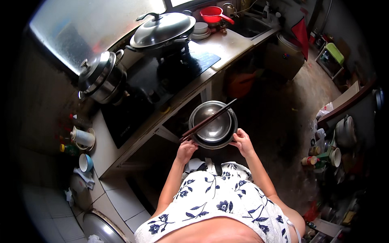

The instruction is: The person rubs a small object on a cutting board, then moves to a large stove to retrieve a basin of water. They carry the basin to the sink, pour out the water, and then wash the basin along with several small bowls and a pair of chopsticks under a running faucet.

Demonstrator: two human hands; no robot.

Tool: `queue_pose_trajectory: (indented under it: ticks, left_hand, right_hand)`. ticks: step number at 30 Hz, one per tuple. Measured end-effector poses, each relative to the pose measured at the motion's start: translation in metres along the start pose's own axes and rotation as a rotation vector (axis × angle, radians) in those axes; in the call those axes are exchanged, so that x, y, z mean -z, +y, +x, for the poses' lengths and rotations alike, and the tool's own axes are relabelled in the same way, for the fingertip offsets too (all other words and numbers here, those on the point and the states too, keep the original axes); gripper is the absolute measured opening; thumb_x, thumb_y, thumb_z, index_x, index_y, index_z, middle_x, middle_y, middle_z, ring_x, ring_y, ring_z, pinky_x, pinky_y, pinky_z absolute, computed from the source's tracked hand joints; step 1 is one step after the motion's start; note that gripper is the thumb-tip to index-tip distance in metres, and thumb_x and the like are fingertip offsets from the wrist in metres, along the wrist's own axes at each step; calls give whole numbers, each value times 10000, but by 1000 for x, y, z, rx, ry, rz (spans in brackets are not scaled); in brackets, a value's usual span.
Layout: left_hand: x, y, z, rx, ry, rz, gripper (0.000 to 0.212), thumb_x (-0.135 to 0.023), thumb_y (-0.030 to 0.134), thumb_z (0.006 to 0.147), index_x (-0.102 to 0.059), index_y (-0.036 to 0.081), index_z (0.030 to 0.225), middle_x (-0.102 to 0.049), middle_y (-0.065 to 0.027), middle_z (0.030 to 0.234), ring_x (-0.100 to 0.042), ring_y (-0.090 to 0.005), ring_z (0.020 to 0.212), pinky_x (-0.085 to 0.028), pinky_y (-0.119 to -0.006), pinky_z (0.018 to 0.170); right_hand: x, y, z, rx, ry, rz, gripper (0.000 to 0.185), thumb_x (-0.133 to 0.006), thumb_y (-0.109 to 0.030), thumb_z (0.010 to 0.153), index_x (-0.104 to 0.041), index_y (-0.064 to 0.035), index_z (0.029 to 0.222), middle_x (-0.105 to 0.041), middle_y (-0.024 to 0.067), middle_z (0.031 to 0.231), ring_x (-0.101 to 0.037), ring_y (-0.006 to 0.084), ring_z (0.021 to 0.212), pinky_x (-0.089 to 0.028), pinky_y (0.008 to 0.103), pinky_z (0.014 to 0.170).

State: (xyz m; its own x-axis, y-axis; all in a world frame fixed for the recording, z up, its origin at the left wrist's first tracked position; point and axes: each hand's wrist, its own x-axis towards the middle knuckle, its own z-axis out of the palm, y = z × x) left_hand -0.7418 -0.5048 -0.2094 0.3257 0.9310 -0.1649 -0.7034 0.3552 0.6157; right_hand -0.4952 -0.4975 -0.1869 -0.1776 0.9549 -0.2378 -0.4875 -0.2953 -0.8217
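Two nested metal bowls are held out in front of my body, over the floor beside the counter. The smaller bowl sits inside the larger bowl and looks empty. A pair of dark chopsticks lies slantwise across the rims. My left hand grips the larger bowl's rim at the lower left, close to the chopsticks' thick ends. At the lower right, my right hand pinches the same rim, its thumb on top.
A gas cooktop carries a lidded wok and a lidded steel pot. Beyond are a cutting board, stacked white bowls, a red ladle and a sink. A blue bowl stands near the counter's left end.
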Motion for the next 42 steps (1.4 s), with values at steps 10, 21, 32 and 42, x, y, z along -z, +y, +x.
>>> queue_pose_trajectory:
  ticks: [10,21,32,42]
  left_hand:
    - [-81,-12,163,206,-197,47,458,-418,-21,614,-381,43,1066,-442,-97,985,-463,-179,807,-402,-241,652]
    - [-145,-31,305,359,-262,56,420,-399,-40,606,-409,43,1017,-475,-87,912,-485,-169,763,-399,-258,627]
    - [-212,-70,451,192,-180,35,416,-412,-19,605,-426,18,1019,-480,-93,947,-470,-157,765,-389,-254,642]
    - [-260,-76,540,68,52,217,306,-439,-1,716,-406,37,1018,-500,-61,865,-484,-144,753,-389,-264,666]
  right_hand:
    - [84,-95,50,124,201,123,20,-452,-94,767,-443,-77,764,-513,9,742,-523,114,711,-453,355,678]
    - [143,-173,99,176,453,164,11,-445,-73,755,-442,-80,763,-460,-11,676,-483,89,656,-454,346,688]
    - [259,-288,230,91,295,86,18,-447,-53,760,-436,-66,766,-504,9,754,-514,89,706,-465,247,639]
    - [317,-376,337,-10,77,39,20,-444,-44,754,-433,-60,758,-503,18,779,-506,102,731,-452,281,685]
